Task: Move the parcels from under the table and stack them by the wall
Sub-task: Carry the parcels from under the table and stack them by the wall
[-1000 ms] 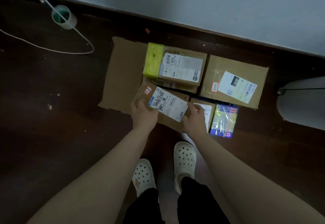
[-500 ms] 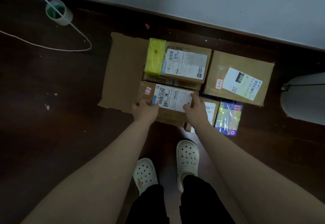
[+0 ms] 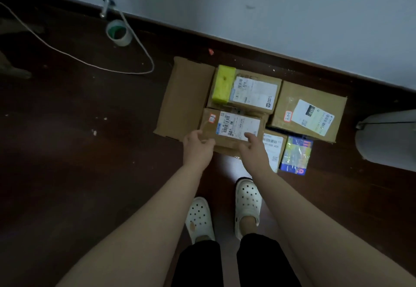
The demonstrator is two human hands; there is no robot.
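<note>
Several cardboard parcels sit on the dark floor by the white wall (image 3: 270,5). A labelled brown parcel (image 3: 234,126) lies flat on a wide low carton (image 3: 184,97), in front of a parcel with a yellow patch (image 3: 247,90). My left hand (image 3: 197,146) touches its near left corner and my right hand (image 3: 253,148) its near edge. The fingers of both hands are loose and apart. To the right are a larger parcel (image 3: 308,111), a small white-labelled box (image 3: 273,149) and a blue and yellow packet (image 3: 296,156).
A tape roll (image 3: 118,33) and a looping white cable (image 3: 90,61) lie on the floor to the left, near the skirting. A white rounded object (image 3: 387,138) stands at the right edge. My feet in white clogs (image 3: 247,199) are just behind the parcels.
The labelled parcel went from tilted in both hands to flat on the wide carton, squared against the yellow-patched parcel. My fingers have loosened from it. The view has shifted to the left.
</note>
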